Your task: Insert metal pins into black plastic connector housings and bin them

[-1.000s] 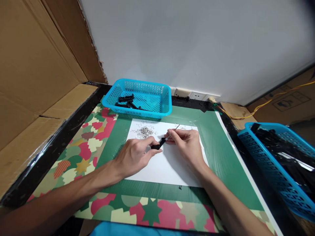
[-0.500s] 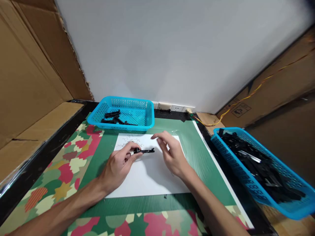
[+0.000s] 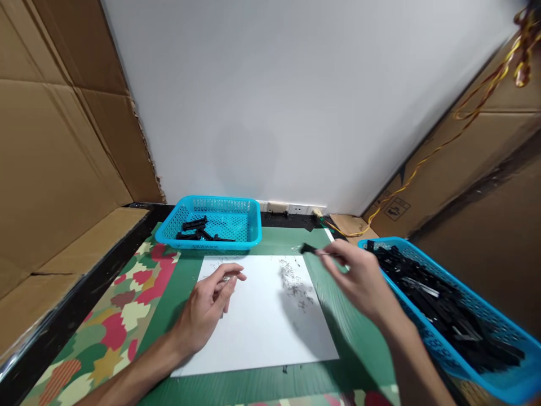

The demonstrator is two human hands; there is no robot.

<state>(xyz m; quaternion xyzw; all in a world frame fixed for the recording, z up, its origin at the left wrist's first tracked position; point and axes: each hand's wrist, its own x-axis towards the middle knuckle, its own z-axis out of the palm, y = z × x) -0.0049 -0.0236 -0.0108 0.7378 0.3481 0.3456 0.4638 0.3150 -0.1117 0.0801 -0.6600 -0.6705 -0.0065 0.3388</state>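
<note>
My right hand (image 3: 359,276) is raised over the right edge of a white sheet of paper (image 3: 253,332). Its thumb and fingers pinch a small, slim black plastic part (image 3: 309,248) that points left. Above the left side of the sheet is my left hand (image 3: 207,307), its fingers loosely bent and the thumb a little apart from the forefinger; I see nothing in it. Many tiny dark metal bits (image 3: 293,285) lie scattered on the paper, below and left of my right hand. More small bits (image 3: 217,261) show behind my left hand, which partly hides them.
A blue basket (image 3: 253,239) at the back holds several black parts (image 3: 196,225). At the right, a longer blue basket (image 3: 422,338) is heaped with black parts (image 3: 435,299). Sockets (image 3: 298,209) and a yellow cable (image 3: 353,234) run along the wall. Cardboard (image 3: 54,141) stands left.
The black part in my left hand is gone from it, and a black part is now in my right hand. My right hand has moved right, uncovering the tiny bits. The view has tilted up slightly.
</note>
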